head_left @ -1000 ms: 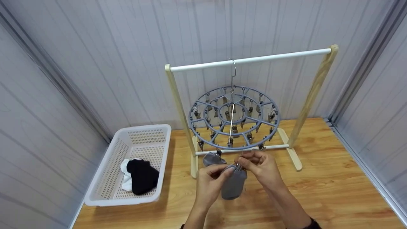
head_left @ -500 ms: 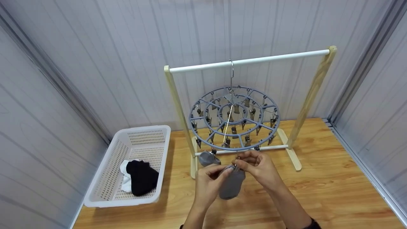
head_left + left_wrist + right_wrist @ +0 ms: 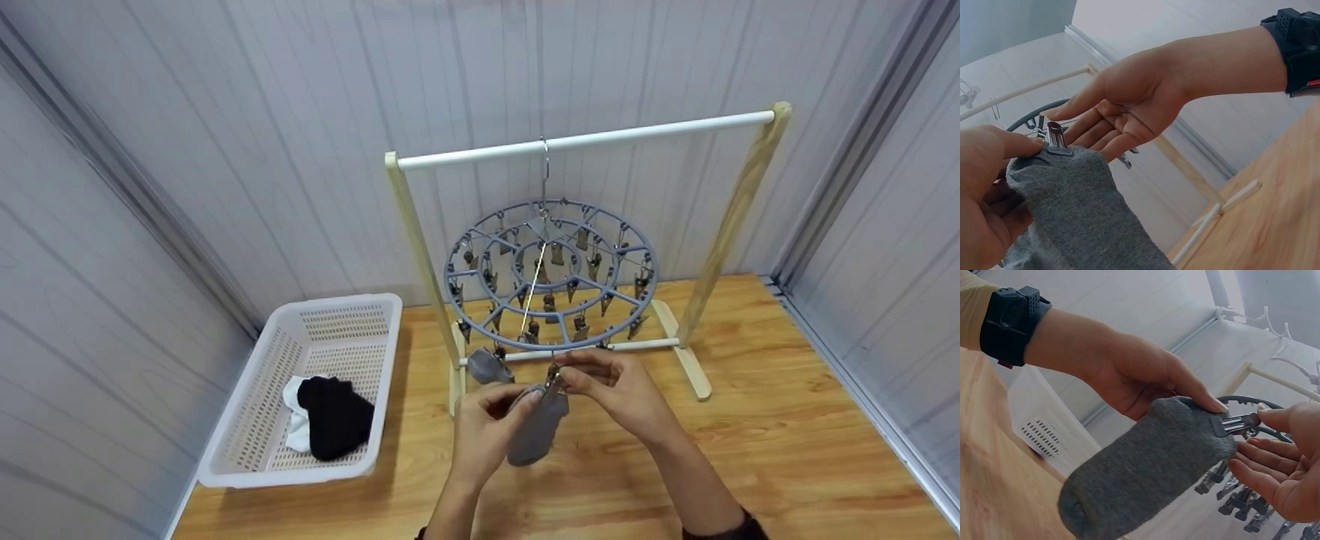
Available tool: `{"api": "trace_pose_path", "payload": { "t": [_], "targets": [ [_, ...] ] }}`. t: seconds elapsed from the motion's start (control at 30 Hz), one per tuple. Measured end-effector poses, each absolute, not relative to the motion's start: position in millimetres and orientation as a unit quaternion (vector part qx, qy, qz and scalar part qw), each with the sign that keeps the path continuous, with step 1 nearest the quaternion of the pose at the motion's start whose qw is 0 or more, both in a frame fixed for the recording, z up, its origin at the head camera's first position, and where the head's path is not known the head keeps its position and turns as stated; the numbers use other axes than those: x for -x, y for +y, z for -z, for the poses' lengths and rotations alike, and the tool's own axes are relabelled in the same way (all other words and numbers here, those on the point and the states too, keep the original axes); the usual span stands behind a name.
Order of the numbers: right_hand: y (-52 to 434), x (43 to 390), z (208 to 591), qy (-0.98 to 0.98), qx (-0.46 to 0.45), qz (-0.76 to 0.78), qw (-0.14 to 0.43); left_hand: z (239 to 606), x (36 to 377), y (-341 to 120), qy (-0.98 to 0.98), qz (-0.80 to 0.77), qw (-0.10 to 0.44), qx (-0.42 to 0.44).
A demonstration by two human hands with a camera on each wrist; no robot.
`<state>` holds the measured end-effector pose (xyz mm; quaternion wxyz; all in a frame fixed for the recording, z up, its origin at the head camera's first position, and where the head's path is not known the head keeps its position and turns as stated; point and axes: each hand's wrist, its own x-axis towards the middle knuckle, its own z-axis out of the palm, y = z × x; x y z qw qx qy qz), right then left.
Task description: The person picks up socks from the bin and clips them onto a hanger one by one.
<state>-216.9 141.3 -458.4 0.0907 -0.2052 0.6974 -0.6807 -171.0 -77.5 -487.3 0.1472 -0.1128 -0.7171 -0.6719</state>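
Note:
My left hand [image 3: 486,431] pinches a grey sock [image 3: 537,431] at its opening, thumb in front and fingers behind. A metal clip [image 3: 1055,136] clamps that edge right beside the left thumb, as both wrist views show. The right hand [image 3: 615,390] is at the clip's upper end, thumb tip at its handle and the other fingers extended and spread apart from the thumb. The clip hangs from the front of a round blue-grey clip hanger [image 3: 551,347]. To the left, a second grey sock [image 3: 489,366] hangs from another clip.
The hanger hooks onto the white bar [image 3: 660,133] of a wooden-legged stand [image 3: 731,225]; several bare clips dangle from its rings. A white slotted basket [image 3: 232,420] on the left holds a black garment [image 3: 337,420] over a white one [image 3: 298,427]. Panelled walls surround the wooden surface.
Both hands and the sock have shifted slightly left. The right fingers have loosened from the clip, which now shows more fully between the hands. The hanger has turned a little.

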Motion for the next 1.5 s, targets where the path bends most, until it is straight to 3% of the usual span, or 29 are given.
{"api": "trace_pose_path", "payload": {
  "t": [0.47,0.8,1.07,1.5],
  "targets": [
    [171.2,219.9,447.0,0.732,0.273,0.619,0.081,485.3,174.4,-84.5,-0.716,0.677,0.117,0.123],
    [188.6,222.3,440.3,0.745,0.217,0.631,-0.010,485.3,175.2,-86.8,-0.717,0.677,0.113,0.123],
    [193.6,224.2,441.8,0.810,0.169,0.557,-0.068,485.1,175.5,-88.7,-0.723,0.670,0.118,0.123],
    [178.2,230.4,454.7,0.788,0.166,0.593,-0.017,485.6,173.5,-90.9,-0.746,0.649,0.105,0.106]
  ]
}}
